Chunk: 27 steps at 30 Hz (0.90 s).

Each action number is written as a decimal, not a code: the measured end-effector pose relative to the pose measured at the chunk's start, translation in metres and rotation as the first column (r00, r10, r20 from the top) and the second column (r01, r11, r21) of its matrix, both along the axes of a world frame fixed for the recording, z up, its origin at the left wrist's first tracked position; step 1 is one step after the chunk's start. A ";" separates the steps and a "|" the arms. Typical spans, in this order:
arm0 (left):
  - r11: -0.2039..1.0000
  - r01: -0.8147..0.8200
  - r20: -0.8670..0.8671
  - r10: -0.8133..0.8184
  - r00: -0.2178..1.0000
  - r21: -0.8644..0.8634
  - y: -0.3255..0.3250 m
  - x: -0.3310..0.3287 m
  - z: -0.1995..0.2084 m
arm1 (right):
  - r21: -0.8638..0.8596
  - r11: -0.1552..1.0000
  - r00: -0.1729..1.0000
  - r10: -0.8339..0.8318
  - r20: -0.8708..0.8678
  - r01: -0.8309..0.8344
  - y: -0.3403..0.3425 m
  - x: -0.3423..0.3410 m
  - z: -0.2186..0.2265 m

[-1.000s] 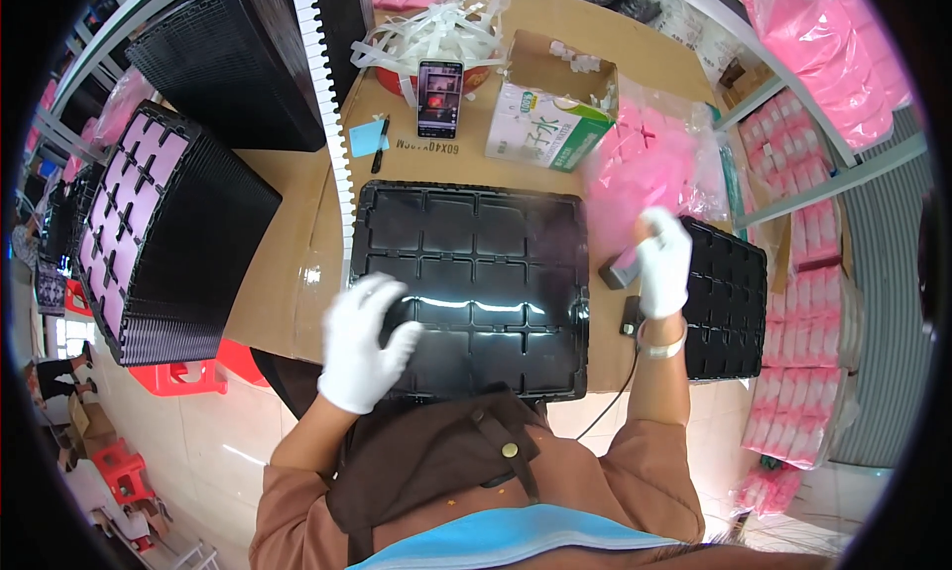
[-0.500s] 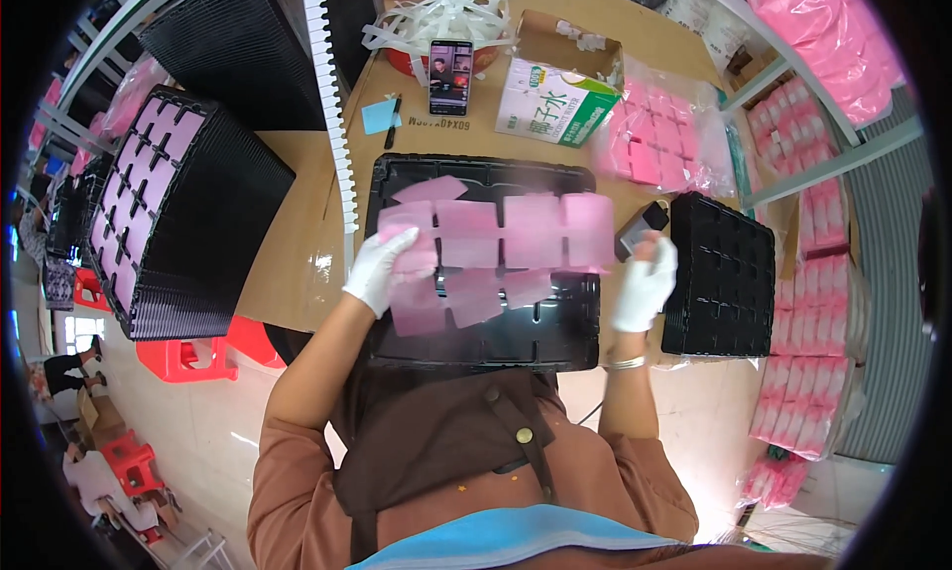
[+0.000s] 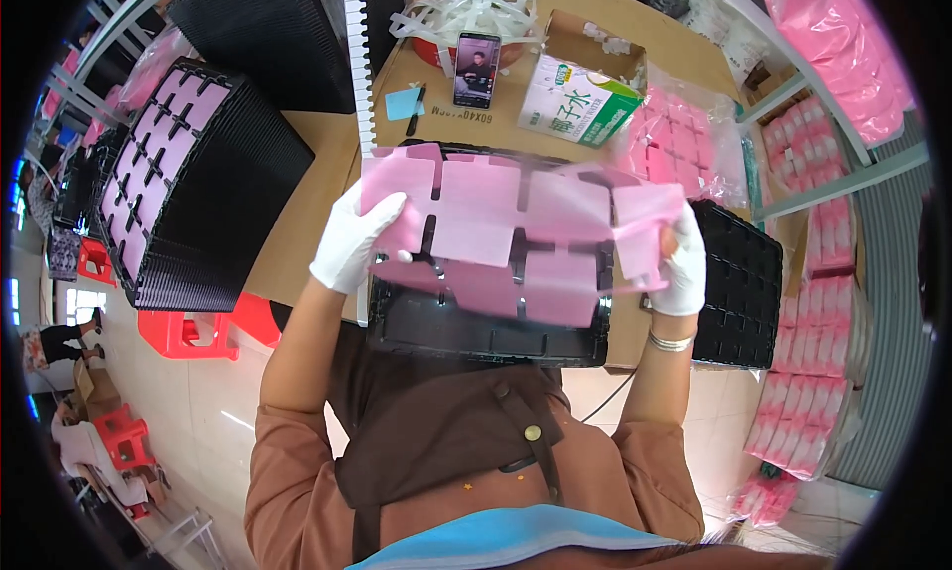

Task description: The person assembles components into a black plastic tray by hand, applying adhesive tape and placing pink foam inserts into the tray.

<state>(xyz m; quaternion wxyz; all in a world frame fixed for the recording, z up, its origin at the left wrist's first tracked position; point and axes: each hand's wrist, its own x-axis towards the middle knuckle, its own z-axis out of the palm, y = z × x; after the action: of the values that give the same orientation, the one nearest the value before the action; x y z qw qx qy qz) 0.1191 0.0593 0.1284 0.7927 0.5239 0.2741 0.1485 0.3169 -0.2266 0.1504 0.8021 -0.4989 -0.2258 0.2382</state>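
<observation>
A thin pink sheet (image 3: 477, 227) with slot-shaped cutouts is stretched out between my two white-gloved hands. My left hand (image 3: 347, 243) pinches its left edge. On the other side, my right hand (image 3: 686, 270) grips the right edge, where the sheet is folded and bunched. Below the sheet lies a black plastic tray (image 3: 476, 334); the sheet hides most of its far part. The sheet looks slightly blurred and is held above the tray. Right of my right hand stands a black compartment tray (image 3: 739, 287), partly covered by that hand.
A tall stack of black trays (image 3: 223, 188) with pink sheeting in the top one stands at left. Behind the work are a phone (image 3: 478, 71), a pen (image 3: 416, 111), blue paper (image 3: 403, 104), a carton (image 3: 585, 102), a bowl of white strips (image 3: 466, 19) and bagged pink pieces (image 3: 674, 138).
My right hand, apart from the sheet before, now grips its right edge. The sheet is spread wider and raised. The whole view has shifted slightly.
</observation>
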 end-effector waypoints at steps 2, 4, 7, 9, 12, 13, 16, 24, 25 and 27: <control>0.996 0.050 0.071 -0.055 0.996 0.072 -0.004 -0.002 0.008 | -0.032 0.999 1.000 0.010 -0.010 -0.010 -0.012 0.000 -0.012; 0.995 0.055 0.011 -0.056 0.998 0.086 -0.001 -0.004 -0.011 | -0.153 0.988 1.000 0.023 0.000 -0.023 -0.013 0.000 -0.030; 0.984 0.166 -0.159 -0.154 0.975 0.065 -0.003 0.000 -0.030 | -0.204 0.979 0.996 -0.032 -0.079 0.016 -0.011 -0.005 -0.067; 0.983 0.167 -0.227 -0.145 0.963 0.080 0.000 0.004 -0.049 | -0.296 0.955 0.977 -0.074 -0.201 0.011 -0.016 -0.004 -0.095; 0.977 0.183 -0.301 -0.143 0.943 0.108 0.002 0.006 -0.070 | -0.553 0.833 0.961 -0.165 -0.223 0.015 -0.020 -0.005 -0.112; 0.976 0.167 -0.307 -0.117 0.944 0.143 0.000 0.004 -0.072 | -0.531 0.846 0.957 -0.187 -0.223 0.042 -0.018 -0.006 -0.115; 0.789 0.112 -0.246 0.051 0.968 0.604 0.002 -0.001 -0.110 | -0.685 0.719 0.964 -0.248 -0.099 0.115 -0.009 -0.008 -0.102; 0.797 0.205 -0.473 0.112 0.874 0.568 -0.018 0.007 -0.068 | -0.803 0.576 0.977 -0.212 0.035 0.154 -0.010 -0.006 -0.103; 0.792 0.213 -0.479 0.112 0.871 0.573 -0.018 0.007 -0.065 | -0.813 0.561 0.978 -0.202 0.047 0.155 -0.009 -0.006 -0.103; 0.785 0.221 -0.486 0.115 0.866 0.579 -0.017 0.006 -0.064 | -0.827 0.542 0.983 -0.168 0.068 0.150 -0.011 -0.006 -0.106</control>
<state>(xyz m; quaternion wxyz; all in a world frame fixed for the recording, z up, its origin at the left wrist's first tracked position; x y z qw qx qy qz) 0.1251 0.0426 0.0643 0.4836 0.7812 0.3891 0.0669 0.3108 -0.2379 0.0448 0.4935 -0.8331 -0.0330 0.2476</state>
